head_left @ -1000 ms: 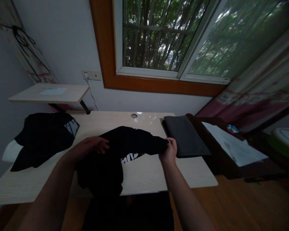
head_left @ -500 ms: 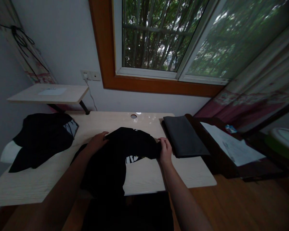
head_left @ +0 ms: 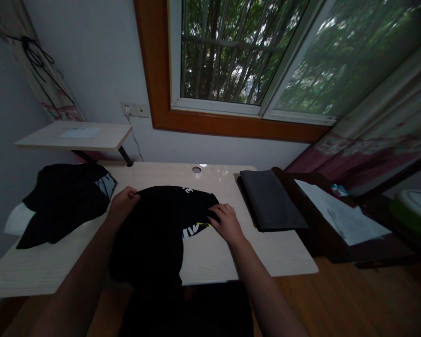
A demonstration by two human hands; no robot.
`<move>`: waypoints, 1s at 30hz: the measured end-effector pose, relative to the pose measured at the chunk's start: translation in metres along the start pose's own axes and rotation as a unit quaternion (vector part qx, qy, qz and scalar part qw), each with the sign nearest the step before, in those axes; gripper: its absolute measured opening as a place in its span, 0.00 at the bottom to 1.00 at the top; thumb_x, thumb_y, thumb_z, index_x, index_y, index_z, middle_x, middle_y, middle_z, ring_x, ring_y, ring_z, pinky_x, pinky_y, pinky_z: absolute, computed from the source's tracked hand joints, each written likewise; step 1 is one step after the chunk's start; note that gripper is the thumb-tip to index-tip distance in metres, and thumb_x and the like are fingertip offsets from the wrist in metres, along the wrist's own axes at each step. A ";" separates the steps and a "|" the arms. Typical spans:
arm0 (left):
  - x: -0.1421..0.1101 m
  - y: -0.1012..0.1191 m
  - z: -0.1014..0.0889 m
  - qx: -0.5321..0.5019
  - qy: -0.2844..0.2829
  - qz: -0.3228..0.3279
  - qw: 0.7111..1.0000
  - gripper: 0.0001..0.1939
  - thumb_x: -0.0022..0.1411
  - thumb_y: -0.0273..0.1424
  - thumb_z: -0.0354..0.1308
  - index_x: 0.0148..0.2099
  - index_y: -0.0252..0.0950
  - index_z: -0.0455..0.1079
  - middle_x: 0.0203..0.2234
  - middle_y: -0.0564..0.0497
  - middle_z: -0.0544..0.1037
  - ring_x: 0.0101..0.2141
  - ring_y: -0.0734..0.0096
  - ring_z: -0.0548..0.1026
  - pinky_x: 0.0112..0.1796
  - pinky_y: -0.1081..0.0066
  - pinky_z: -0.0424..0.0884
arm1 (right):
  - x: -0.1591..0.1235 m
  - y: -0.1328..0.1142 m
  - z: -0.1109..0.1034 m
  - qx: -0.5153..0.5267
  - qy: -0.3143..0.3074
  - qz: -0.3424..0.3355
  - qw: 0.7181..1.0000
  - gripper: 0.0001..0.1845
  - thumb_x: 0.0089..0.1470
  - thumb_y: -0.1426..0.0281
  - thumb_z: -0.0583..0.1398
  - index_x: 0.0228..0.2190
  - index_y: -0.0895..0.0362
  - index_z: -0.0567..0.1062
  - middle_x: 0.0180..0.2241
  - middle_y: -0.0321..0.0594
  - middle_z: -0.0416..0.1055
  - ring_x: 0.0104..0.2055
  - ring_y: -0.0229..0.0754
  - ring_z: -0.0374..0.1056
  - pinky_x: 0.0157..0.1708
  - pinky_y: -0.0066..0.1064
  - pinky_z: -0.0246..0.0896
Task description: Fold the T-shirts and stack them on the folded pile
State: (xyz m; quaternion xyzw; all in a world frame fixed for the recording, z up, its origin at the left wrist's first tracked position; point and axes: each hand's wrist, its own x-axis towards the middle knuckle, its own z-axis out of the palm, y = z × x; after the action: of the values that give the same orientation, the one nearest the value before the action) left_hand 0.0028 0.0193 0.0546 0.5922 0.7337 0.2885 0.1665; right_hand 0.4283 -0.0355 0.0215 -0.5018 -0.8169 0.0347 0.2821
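A black shirt with white lettering lies partly folded on the pale desk, its lower part hanging over the front edge. My left hand pinches the shirt's upper left edge between thumb and fingers. At the shirt's right end, my right hand has its thumb and fingertips closed on the fabric. Beneath the fold, a piece of white print with a yellow streak shows beside my right thumb. The front of the shirt merges with dark clothing below, so its border there is hard to make out.
Another black garment with some white lies on the desk's left side, below a raised shelf holding paper. A dark grey folder rests right of my right hand. Beyond it, a paper sheet lies on dark furniture.
My left hand has moved left to the shirt's upper left edge. My right hand has moved left with the shirt's right end, and more white and yellow print shows.
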 end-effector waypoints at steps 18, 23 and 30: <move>-0.047 0.039 -0.018 -0.204 -0.465 0.036 0.861 0.19 0.64 0.48 0.54 0.45 0.41 0.75 0.41 0.50 0.81 0.42 0.62 0.78 0.45 0.64 0.72 | -0.008 0.021 0.001 0.213 0.270 0.361 0.867 0.19 0.63 0.55 0.51 0.48 0.54 0.64 0.42 0.46 0.70 0.45 0.50 0.66 0.48 0.41 0.58; -0.030 0.048 0.012 -0.133 -0.315 0.075 0.937 0.18 0.59 0.44 0.56 0.46 0.41 0.75 0.41 0.48 0.82 0.41 0.60 0.79 0.45 0.63 0.73 | -0.009 0.025 -0.001 0.251 0.274 0.363 0.855 0.20 0.62 0.53 0.52 0.48 0.53 0.64 0.42 0.42 0.69 0.46 0.48 0.65 0.49 0.39 0.57; -0.018 0.069 0.042 -0.087 -0.303 0.156 0.936 0.18 0.53 0.33 0.57 0.47 0.39 0.78 0.47 0.44 0.82 0.47 0.56 0.79 0.51 0.62 0.72 | -0.010 0.028 0.002 0.287 0.266 0.347 0.852 0.18 0.62 0.54 0.53 0.47 0.52 0.65 0.42 0.40 0.69 0.45 0.47 0.65 0.48 0.39 0.57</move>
State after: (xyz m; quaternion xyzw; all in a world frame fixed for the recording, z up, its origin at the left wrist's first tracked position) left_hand 0.0854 0.0201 0.0629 0.7417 0.5185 0.1806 0.3851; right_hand 0.4536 -0.0297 0.0062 -0.6396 -0.4366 0.2287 0.5899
